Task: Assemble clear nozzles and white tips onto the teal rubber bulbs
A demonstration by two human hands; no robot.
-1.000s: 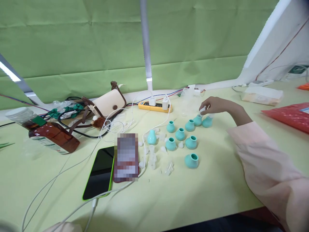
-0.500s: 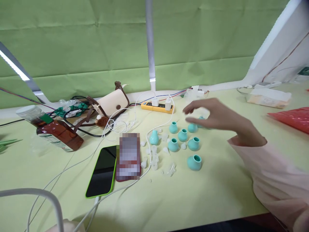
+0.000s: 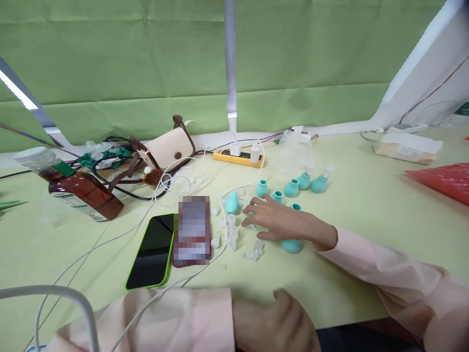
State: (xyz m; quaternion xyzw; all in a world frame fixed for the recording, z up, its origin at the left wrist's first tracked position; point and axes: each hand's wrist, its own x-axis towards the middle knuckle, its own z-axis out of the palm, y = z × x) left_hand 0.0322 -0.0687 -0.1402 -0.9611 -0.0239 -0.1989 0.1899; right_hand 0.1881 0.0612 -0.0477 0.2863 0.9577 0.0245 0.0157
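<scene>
My right hand reaches over the small white translucent pieces, fingers spread and pointing left, nothing seen in its grasp. It partly covers the teal bulb-shaped pieces, one of which shows below the wrist. Others stand behind it, among them a teal piece and two at the right with whitish tops, such as this teal piece. A glossy teal piece sits left of my fingertips. My left hand is at the bottom edge, blurred, its fingers mostly hidden.
Two phones, a black-screened phone and a red-edged phone, lie left of the pieces with white cables across the table. Behind are a yellow power strip, a cream bag and a brown bottle. A red packet is far right.
My right hand has moved left and nearer, from above the rear teal pieces to the white pieces. My left hand and sleeve have come into view at the bottom.
</scene>
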